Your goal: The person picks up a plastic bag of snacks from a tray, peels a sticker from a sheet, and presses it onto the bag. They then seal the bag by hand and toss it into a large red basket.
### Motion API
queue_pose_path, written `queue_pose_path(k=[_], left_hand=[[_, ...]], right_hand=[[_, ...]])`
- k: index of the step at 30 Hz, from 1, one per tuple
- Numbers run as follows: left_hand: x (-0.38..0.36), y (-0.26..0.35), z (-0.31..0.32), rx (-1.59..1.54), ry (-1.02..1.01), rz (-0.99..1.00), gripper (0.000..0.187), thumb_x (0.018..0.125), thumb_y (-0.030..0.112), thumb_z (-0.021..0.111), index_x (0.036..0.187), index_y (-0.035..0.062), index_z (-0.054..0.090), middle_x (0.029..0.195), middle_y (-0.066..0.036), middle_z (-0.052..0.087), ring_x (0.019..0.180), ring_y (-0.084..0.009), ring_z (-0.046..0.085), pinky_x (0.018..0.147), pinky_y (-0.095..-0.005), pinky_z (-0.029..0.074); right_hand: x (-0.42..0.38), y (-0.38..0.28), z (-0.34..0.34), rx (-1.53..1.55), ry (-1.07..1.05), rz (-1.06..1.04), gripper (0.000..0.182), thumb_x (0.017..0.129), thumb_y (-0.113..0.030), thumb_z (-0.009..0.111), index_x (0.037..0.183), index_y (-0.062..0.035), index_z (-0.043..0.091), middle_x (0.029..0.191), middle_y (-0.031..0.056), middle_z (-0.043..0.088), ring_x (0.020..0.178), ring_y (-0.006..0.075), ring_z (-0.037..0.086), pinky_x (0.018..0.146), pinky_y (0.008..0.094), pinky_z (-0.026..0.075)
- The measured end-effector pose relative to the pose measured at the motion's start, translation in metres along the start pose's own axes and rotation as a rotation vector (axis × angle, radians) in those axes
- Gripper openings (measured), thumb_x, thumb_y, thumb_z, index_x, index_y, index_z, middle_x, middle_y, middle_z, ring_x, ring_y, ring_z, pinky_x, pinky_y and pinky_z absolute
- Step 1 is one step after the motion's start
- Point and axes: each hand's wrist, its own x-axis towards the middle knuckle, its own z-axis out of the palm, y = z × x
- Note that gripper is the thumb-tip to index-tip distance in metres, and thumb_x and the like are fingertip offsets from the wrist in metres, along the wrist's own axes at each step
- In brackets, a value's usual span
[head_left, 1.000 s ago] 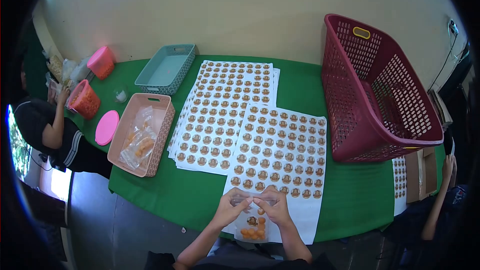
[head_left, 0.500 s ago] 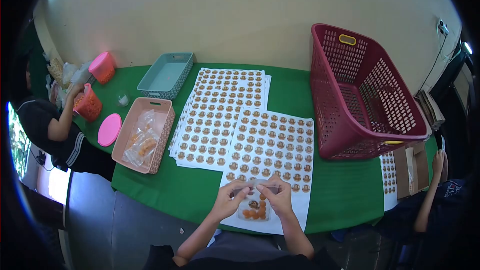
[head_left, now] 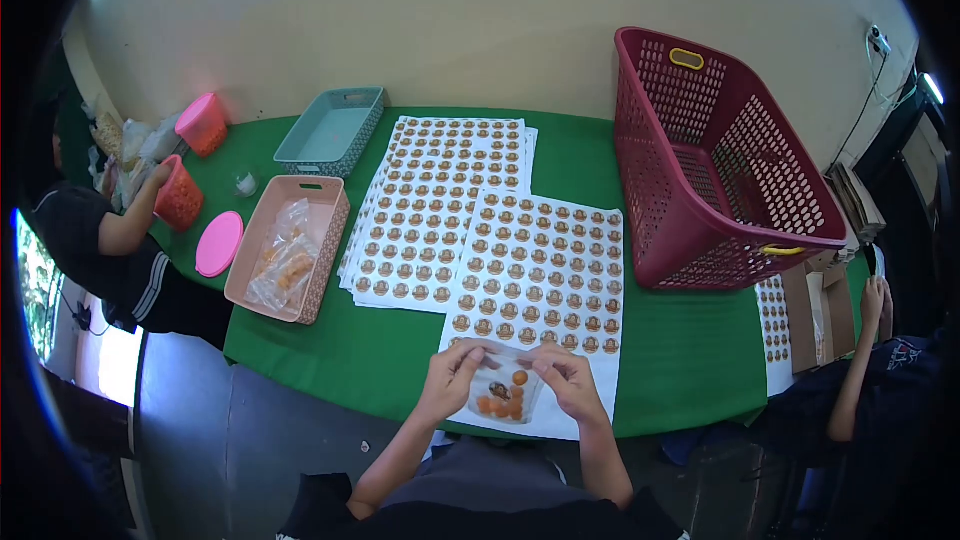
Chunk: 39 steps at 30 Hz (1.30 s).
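Clear plastic pouch point(head_left: 500, 392) of small orange balls pinched at its top corners between left hand point(head_left: 448, 380) and right hand point(head_left: 567, 381), each grip closed on the film, low over the near edge of the green tabletop point(head_left: 700, 370). Round label, apparently brown, on its glossy face. Beneath, white sticker sheet point(head_left: 540, 280) of circular labels. Bare green cloth open between perforated red basket point(head_left: 720, 170) and pink tray point(head_left: 290, 250).

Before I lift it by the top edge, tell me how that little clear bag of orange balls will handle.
The clear bag, pinched by left hand and right hand, looks thin and probably floppy. Its orange balls sit loose, so they would likely settle at the bottom. It holds few, so it is probably light.
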Motion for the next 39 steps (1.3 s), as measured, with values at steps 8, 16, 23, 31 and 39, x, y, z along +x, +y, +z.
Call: queue_pose_path(k=[8,16,23,31,39], left_hand=[[-0.003,-0.008,0.0,0.051,0.26,0.134,0.051,0.074,0.015,0.059,0.118,0.002,0.037,0.118,-0.012,0.04,0.104,-0.0192,0.043,0.082,-0.031,0.037],[-0.007,0.018,0.016,-0.004,-0.047,0.228,0.07,0.072,0.022,0.063,0.126,-0.0004,0.024,0.127,-0.017,0.03,0.118,-0.0261,0.029,0.094,-0.0352,0.028],[-0.005,0.002,0.018,-0.37,-0.011,-0.113,0.024,0.084,0.013,0.048,0.098,-0.0057,0.05,0.091,-0.013,0.057,0.087,-0.0194,0.056,0.069,-0.0262,0.047],[0.002,0.021,0.014,0.014,-0.028,-0.19,0.017,0.076,0.013,0.059,0.079,-0.0032,0.059,0.071,-0.006,0.059,0.064,-0.0068,0.053,0.053,-0.0204,0.042],[0.015,0.004,-0.001,0.059,-0.077,-0.152,0.016,0.075,0.014,0.06,0.073,-0.002,0.056,0.07,-0.006,0.057,0.064,-0.0077,0.051,0.058,-0.0216,0.041]], right_hand=[[-0.001,-0.005,0.013,0.122,0.408,0.11,0.025,0.085,-0.013,0.045,0.098,0.0061,0.054,0.096,0.0117,0.056,0.086,0.0149,0.054,0.071,0.0255,0.045],[-0.01,-0.013,0.028,-0.319,-0.047,-0.289,0.039,0.08,-0.02,0.044,0.114,-0.0001,0.044,0.119,0.0121,0.044,0.107,0.0262,0.042,0.091,0.0353,0.03],[0.002,-0.013,-0.007,0.089,0.235,-0.01,0.019,0.074,-0.009,0.057,0.091,-0.001,0.054,0.086,0.0052,0.051,0.082,0.0136,0.048,0.077,0.0254,0.036],[0.003,0.012,-0.003,-0.173,0.018,-0.076,0.008,0.074,-0.008,0.057,0.073,-0.0011,0.06,0.068,0.0049,0.051,0.066,0.0112,0.046,0.062,0.0231,0.035],[0.006,0.017,0.002,-0.143,0.123,0.094,0.008,0.075,-0.008,0.057,0.073,0.0006,0.056,0.069,0.0056,0.054,0.067,0.0084,0.047,0.06,0.0228,0.038]])
